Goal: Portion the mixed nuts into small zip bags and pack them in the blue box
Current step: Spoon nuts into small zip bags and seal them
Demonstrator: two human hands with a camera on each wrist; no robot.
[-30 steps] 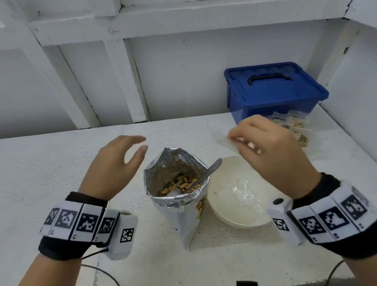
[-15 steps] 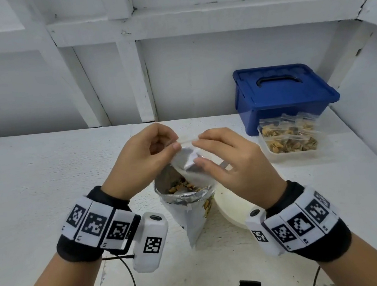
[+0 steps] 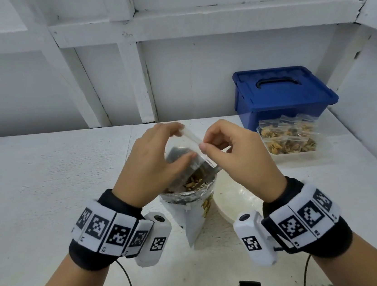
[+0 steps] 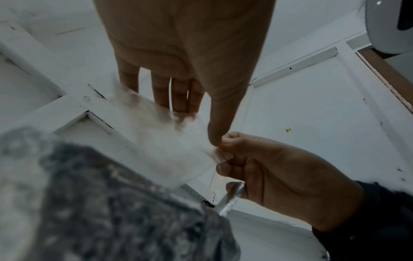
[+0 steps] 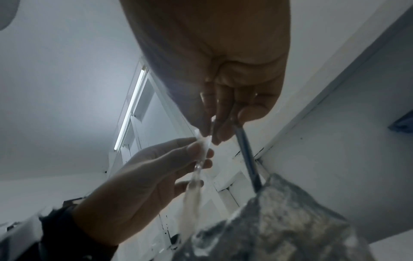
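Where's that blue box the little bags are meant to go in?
In the head view the blue box stands lid shut at the table's far right, against the back wall, directly behind a clear tray of filled nut bags.

Each wrist wears a black cuff (image 3: 94, 256) ringed with white square-coded tiles (image 3: 113, 233); a white camera pod (image 3: 153, 240) sits inside, with thin black cables (image 3: 129, 285) trailing lower frame.

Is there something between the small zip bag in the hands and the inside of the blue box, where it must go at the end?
Yes. The blue box has its lid on, and a clear tray of filled bags stands directly in front of it. The empty zip bag is held by both hands over the foil nut bag.
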